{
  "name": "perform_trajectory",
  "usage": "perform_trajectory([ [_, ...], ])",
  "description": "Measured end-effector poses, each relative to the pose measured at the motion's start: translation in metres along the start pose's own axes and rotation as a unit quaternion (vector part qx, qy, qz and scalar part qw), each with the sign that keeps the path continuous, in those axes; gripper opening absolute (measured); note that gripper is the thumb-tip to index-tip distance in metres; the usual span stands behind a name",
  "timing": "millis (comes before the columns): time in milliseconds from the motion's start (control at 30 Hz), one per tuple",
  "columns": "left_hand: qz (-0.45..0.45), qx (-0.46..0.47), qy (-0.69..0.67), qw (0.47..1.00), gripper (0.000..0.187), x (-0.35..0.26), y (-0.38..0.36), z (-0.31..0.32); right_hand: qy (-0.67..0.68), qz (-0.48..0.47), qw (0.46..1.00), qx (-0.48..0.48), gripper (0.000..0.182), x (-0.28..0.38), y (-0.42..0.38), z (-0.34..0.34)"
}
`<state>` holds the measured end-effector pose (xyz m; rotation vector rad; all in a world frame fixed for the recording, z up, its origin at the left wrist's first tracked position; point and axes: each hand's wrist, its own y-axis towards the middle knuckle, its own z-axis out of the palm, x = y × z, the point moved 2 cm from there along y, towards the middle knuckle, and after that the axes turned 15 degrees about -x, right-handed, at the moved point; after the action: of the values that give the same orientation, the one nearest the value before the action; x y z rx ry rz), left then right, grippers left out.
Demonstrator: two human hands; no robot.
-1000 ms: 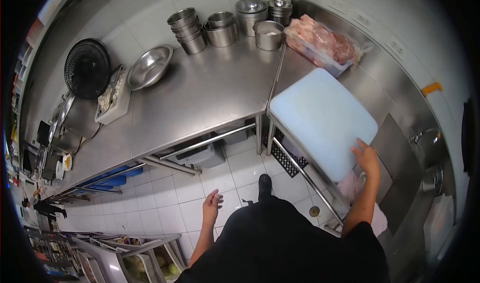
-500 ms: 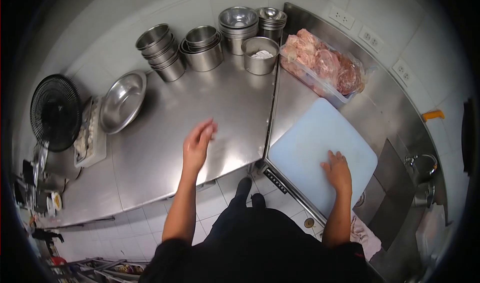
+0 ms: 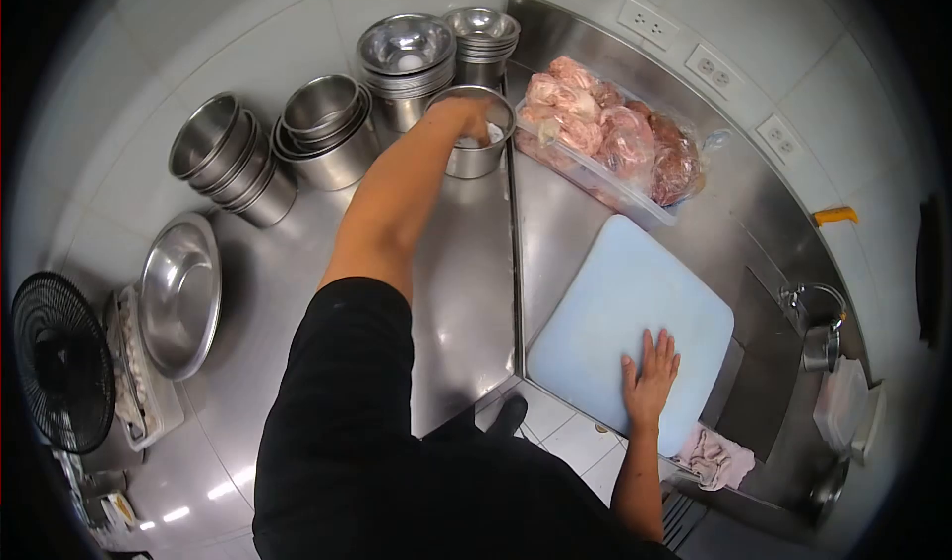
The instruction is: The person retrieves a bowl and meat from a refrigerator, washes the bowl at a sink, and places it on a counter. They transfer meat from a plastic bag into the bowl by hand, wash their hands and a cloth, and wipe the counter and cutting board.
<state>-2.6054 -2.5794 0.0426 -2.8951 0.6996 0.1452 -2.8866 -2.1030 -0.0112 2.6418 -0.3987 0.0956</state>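
My left hand reaches down into a steel pot with white stuff in it. The pot's rim and my wrist hide most of the fingers, so their grip cannot be made out. Flat on the pale blue cutting board lies my right hand, its fingers spread and nothing held. Behind the board, a clear plastic bin is heaped with raw meat, some of it in plastic film.
Stacked steel pots and bowls line the wall. A large steel bowl, a tray and a black fan stand at left. A sink and pink cloth are at right.
My left hand has moved from over the steel counter forward into the pot. My right hand still rests on the board, now with its fingers pointing forward. The view has shifted.
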Motion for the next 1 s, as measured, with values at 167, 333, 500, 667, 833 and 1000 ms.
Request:
perform_trajectory([
  [167,0.024,0.029,0.011,0.999,0.073,-0.003,0.008,0.033,0.007,0.009,1.000,-0.014,0.054,0.003,0.002,-0.002],
  [333,0.025,0.054,-0.021,0.998,0.071,-0.012,-0.011,0.038,0.002,0.013,1.000,-0.015,0.053,0.007,0.003,-0.002],
  [500,0.067,0.004,-0.028,0.997,0.074,-0.014,-0.035,-0.014,0.009,0.014,1.000,-0.020,0.053,0.004,0.005,0.000],
  [667,0.072,-0.187,-0.105,0.974,0.072,0.005,-0.045,-0.107,0.007,0.017,1.000,-0.016,0.052,0.007,0.006,-0.002],
  [833,0.094,-0.242,-0.110,0.959,0.069,-0.001,-0.062,-0.143,0.001,0.019,1.000,-0.010,0.050,0.003,0.005,0.000],
  [1000,0.003,-0.144,0.068,0.987,0.069,-0.027,-0.096,-0.078,0.012,0.024,1.000,-0.015,0.049,0.004,0.006,0.000],
])
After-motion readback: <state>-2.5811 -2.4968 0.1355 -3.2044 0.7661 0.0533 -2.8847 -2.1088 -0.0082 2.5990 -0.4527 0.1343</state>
